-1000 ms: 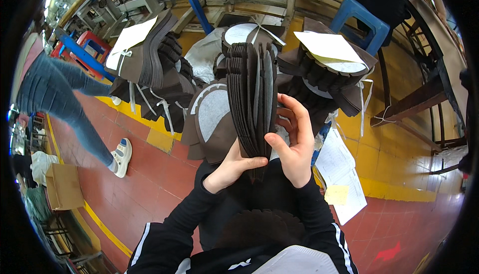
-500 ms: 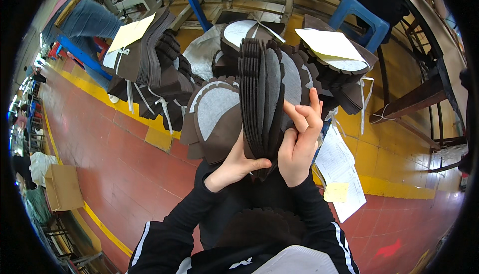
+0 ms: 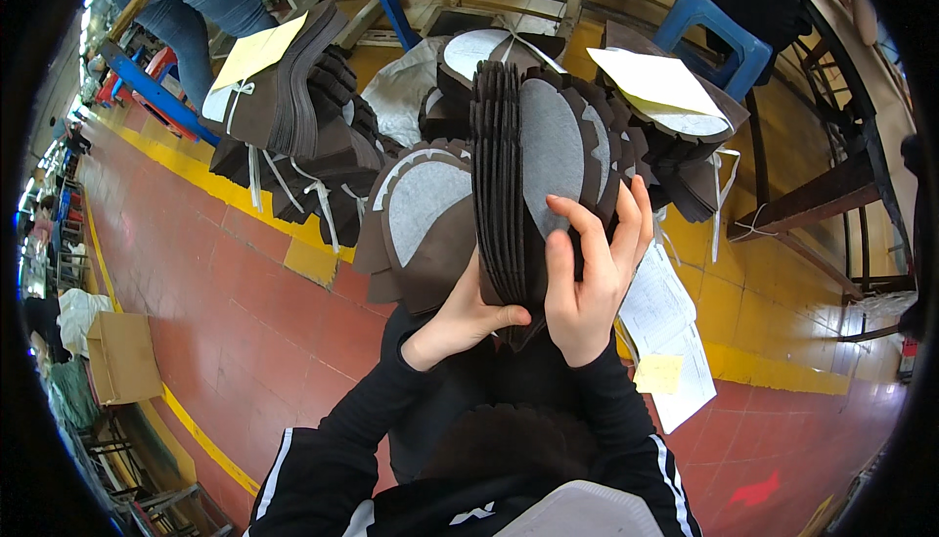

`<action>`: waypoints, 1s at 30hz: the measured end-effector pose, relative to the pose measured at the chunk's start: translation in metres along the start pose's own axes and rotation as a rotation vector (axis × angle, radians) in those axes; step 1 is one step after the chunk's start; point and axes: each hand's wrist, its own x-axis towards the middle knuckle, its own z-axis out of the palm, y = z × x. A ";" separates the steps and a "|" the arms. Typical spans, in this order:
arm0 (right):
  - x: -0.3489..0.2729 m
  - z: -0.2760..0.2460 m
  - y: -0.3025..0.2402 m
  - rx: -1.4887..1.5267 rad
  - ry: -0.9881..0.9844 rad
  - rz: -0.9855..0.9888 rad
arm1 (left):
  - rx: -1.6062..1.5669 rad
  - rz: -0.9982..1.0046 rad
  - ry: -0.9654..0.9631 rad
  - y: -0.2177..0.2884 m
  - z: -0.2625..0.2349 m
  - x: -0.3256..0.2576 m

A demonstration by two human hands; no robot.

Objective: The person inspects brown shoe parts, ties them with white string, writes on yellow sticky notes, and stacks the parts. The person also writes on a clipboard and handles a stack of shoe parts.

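Observation:
A stack of dark brown cut pieces (image 3: 497, 175), which look like fabric or leather shoe parts with scalloped edges, stands on edge above my lap. My left hand (image 3: 468, 317) grips its near end, thumb on the inner side and fingers behind. To the right, several pieces with grey half-round patches (image 3: 551, 146) are fanned away from the stack. My right hand (image 3: 597, 278) has those turned pieces between its thumb and bent fingers, index fingertip on the grey patch. Another patched piece (image 3: 425, 209) spreads out left of the stack.
Tied bundles of brown pieces lie at the left (image 3: 303, 97) and right (image 3: 685, 160), each with a yellow paper on top. Papers (image 3: 665, 312) hang by my right forearm. Beyond are a blue stool (image 3: 709, 33) and a person in jeans (image 3: 201, 9); a cardboard box (image 3: 124, 356) stands far left.
My right hand has moved slightly right and opened the fan wider, so a grey patch now faces me. The left hand keeps its grip in the same place.

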 end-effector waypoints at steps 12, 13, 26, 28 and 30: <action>-0.005 0.002 0.003 -0.069 0.059 -0.070 | -0.008 0.007 0.018 0.008 0.005 0.000; -0.004 0.002 0.003 -0.085 0.048 -0.062 | -0.010 0.011 0.019 0.010 0.005 0.000; -0.007 0.011 0.008 0.015 0.151 -0.094 | -0.025 0.024 -0.042 0.004 0.003 0.004; -0.007 0.008 0.006 0.000 0.137 -0.107 | -0.044 0.033 -0.066 0.000 0.001 0.005; -0.006 0.005 -0.002 -0.111 0.072 -0.093 | -0.013 0.039 -0.075 -0.006 -0.003 0.005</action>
